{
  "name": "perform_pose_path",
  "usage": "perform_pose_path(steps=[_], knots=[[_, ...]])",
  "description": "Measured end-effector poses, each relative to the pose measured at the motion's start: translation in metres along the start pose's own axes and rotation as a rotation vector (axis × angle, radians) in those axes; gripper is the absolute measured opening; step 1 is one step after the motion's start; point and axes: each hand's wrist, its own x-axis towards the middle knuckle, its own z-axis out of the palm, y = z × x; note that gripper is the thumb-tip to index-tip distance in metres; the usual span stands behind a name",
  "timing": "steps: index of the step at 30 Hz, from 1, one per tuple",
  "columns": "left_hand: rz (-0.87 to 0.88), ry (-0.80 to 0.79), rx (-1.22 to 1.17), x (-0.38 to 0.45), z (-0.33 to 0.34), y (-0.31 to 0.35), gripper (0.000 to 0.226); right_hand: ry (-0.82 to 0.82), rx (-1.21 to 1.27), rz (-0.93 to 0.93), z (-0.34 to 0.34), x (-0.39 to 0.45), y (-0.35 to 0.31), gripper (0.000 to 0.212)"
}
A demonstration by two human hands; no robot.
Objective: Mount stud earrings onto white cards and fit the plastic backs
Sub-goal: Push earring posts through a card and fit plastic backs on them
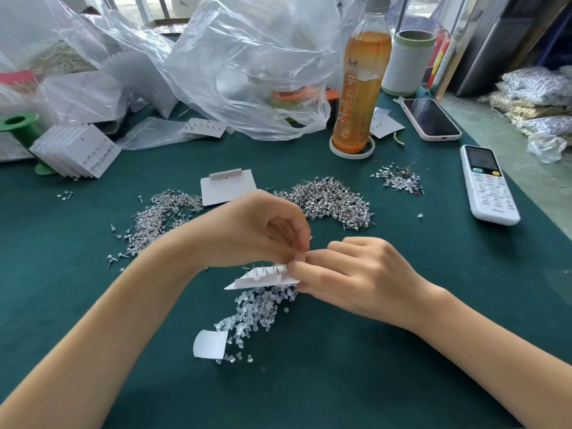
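A white card point(260, 278) with several stud posts sticking up through it hangs just above the green table, face down. My right hand point(353, 277) grips its right end. My left hand point(257, 230) curls over the card from above, fingertips pinching at a post by the right edge; whether a plastic back sits between them is hidden. Clear plastic backs point(257, 308) lie heaped under the card. Loose silver studs lie in two piles, one on the left point(161, 218) and one on the right point(328, 199). A blank card point(227, 187) lies behind my hands.
A stack of filled cards point(77, 150) sits at the left by a green spool point(18, 123). Plastic bags point(235, 63) fill the back. A tea bottle point(359, 88), a phone point(430, 119), a white remote point(487, 184) and a small stud pile point(399, 178) lie to the right.
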Motion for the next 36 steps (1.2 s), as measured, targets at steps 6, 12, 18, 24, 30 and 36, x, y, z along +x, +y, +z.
perform_pose_path(steps=[6,12,18,24,30,36], knots=[[0.01,0.054,-0.023,-0.001,0.002,-0.004,0.015,-0.054,-0.024,-0.035,-0.002,-0.003,0.005,0.026],[0.02,0.113,-0.081,-0.003,0.005,-0.006,0.012,0.009,-0.057,-0.045,-0.001,-0.001,0.003,0.026],[0.016,0.142,-0.086,-0.003,0.01,-0.007,0.011,0.038,-0.086,-0.05,0.003,-0.005,0.001,0.032],[0.021,0.152,-0.045,-0.004,0.012,-0.008,0.011,0.04,-0.107,-0.049,0.005,-0.007,0.0,0.036],[0.029,0.148,-0.031,-0.004,0.013,-0.008,0.011,0.034,-0.118,-0.051,0.005,-0.007,-0.001,0.04],[0.038,0.122,-0.031,-0.003,0.012,-0.01,0.011,0.035,-0.132,-0.046,0.005,-0.007,-0.002,0.037]])
